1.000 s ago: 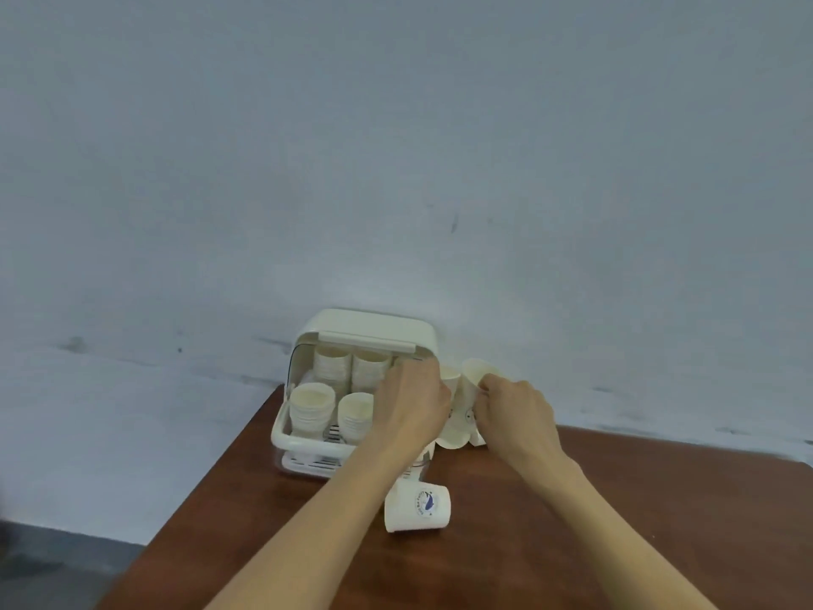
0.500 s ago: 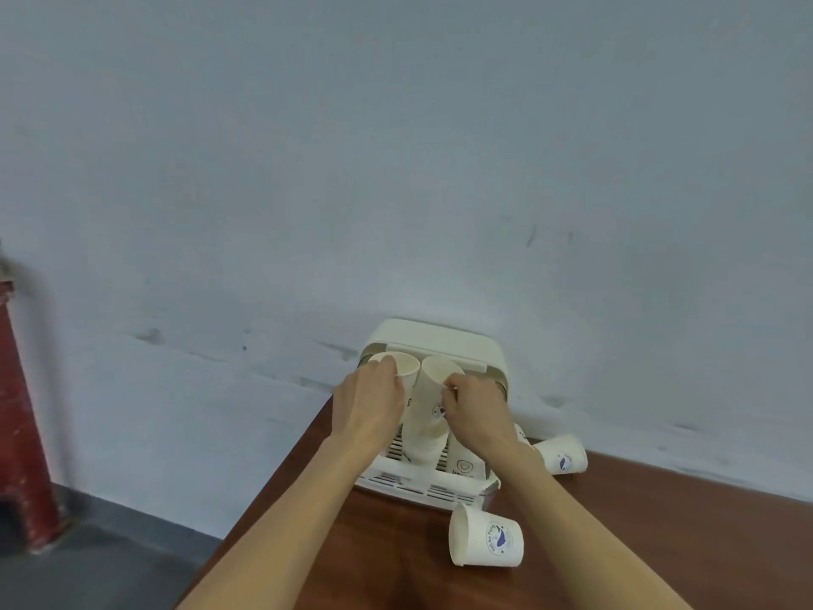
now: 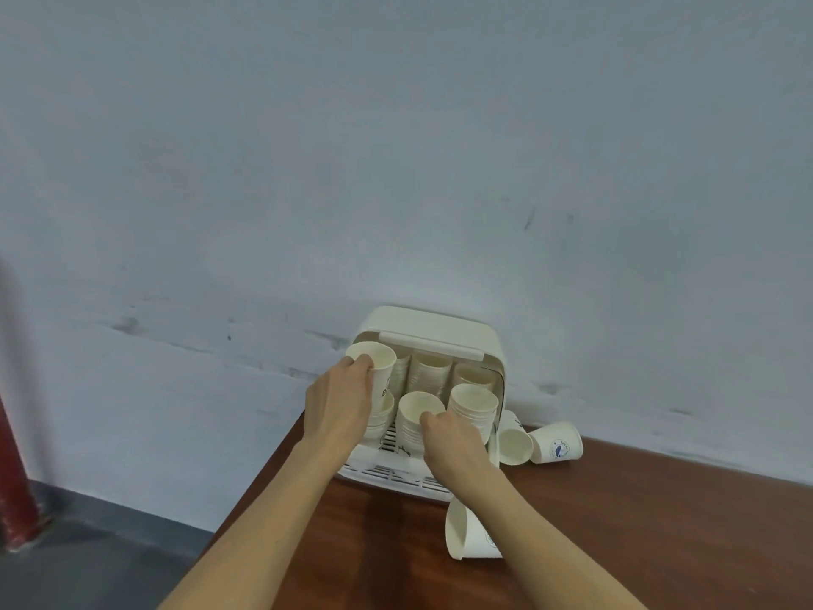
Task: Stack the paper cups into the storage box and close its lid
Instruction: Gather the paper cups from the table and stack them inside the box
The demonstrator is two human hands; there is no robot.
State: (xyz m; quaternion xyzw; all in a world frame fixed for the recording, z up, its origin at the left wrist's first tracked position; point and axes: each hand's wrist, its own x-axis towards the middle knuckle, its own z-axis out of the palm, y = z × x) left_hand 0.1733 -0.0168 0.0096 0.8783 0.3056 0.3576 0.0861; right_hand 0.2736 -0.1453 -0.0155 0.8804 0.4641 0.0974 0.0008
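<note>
**Cream storage box, lid raised, with both hands at the cup stacks**

Cream plastic forms the storage box [image 3: 495, 380], which stands at the far edge of the brown wooden tabletop [image 3: 638, 521], close against the pale grey-blue wall [image 3: 396, 147]. Its lid [image 3: 429, 330] is swung up and back, leaving the front open. Inside, stacks of paper cups [image 3: 429, 372] stand upright in a back row, with further stacks in front on the slatted base.

Left hand [image 3: 341, 405]: fingers curl round the wall of a single paper cup [image 3: 374, 363], held upright at the box's front left corner, above the stack there.

Right hand [image 3: 453, 438]: fingertips pinch the near rim of the front middle stack [image 3: 418, 416]. Just to the right of this stack stands the front right stack [image 3: 473, 405], untouched.

Outside the box, three loose cups lie on their sides on the tabletop. Two lie just right of the box: one with its mouth facing the camera [image 3: 514, 444], and beside it, touching or nearly so, one showing a round blue printed logo [image 3: 558, 444]. A third cup [image 3: 466, 532] lies in front of the box, partly hidden by the right forearm.

At the far left edge, blurred, a red post [image 3: 13, 477] rises from the grey floor [image 3: 88, 565].
</note>
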